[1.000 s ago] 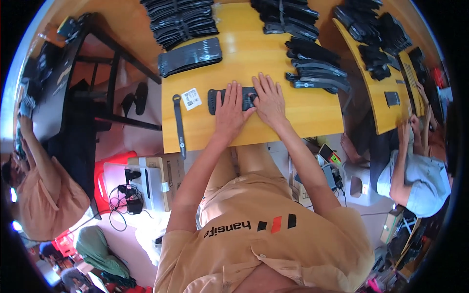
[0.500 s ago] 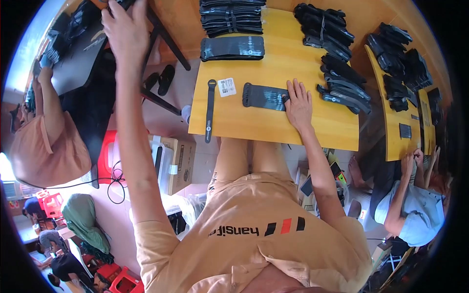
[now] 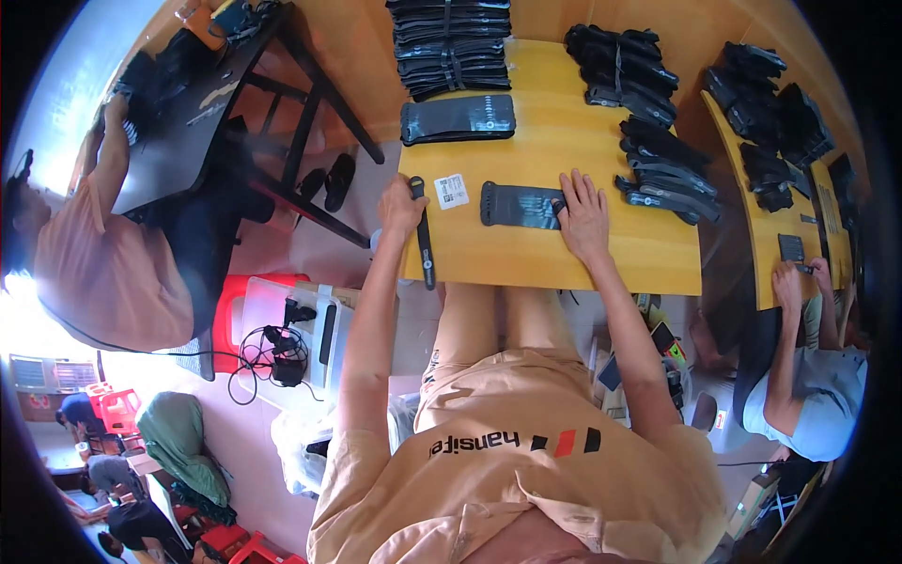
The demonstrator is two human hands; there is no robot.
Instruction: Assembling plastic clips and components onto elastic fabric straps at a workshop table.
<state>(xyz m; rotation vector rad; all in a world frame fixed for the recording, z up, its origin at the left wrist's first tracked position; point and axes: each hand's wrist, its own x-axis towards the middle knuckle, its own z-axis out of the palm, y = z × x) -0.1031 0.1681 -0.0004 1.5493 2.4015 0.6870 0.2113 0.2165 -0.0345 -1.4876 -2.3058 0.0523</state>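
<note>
Our left hand (image 3: 402, 205) grasps the black strap (image 3: 424, 235) at the surface (image 3: 564, 258) edge; our right hand (image 3: 583, 209) rests released, fingers spread, on the flat black pouch (image 3: 520, 205).

Matt black fabric pouch (image 3: 520, 204) on smooth glossy yellow tabletop (image 3: 564, 258)

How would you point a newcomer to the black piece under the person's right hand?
Start at the yellow table in front of the person. Near its front edge the right hand rests on the end of a flat black sleeve. It lies alone, beside a small white label, unlike the stacked black pieces at the far edge.
</note>
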